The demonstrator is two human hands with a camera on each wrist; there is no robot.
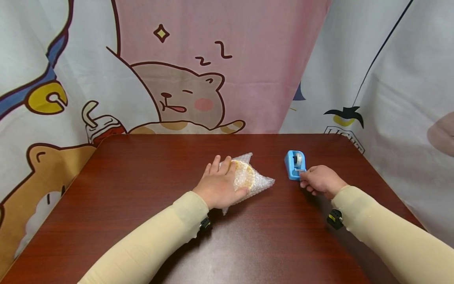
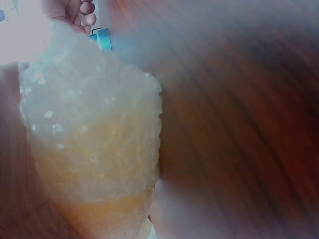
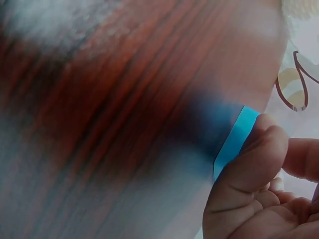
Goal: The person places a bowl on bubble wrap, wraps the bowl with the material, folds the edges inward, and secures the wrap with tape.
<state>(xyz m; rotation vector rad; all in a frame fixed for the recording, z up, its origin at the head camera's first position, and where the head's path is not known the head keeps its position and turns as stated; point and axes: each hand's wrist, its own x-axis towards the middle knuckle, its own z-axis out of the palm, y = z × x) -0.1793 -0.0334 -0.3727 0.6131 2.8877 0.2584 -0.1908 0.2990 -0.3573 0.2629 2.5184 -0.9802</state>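
A flat packet of clear bubble wrap (image 1: 261, 182) lies on the table with a round, yellow-rimmed thing inside. My left hand (image 1: 218, 186) rests on its left part, fingers spread and straight. The left wrist view shows the packet (image 2: 94, 139) up close, yellow showing through the wrap. To the right stands a light blue tape dispenser (image 1: 290, 165) with a roll of tape in it. My right hand (image 1: 322, 180) pinches at its near, cutter end, other fingers curled. In the right wrist view the thumb and forefinger cover part of the blue dispenser (image 3: 237, 134); any tape between them is hidden.
The dark red-brown wooden table (image 1: 149, 173) reaches back to a printed cloth curtain (image 1: 262, 59) with cartoon bears. More curtain hangs along the left and right sides. Part of another person's hand (image 1: 441, 133) shows at the right edge.
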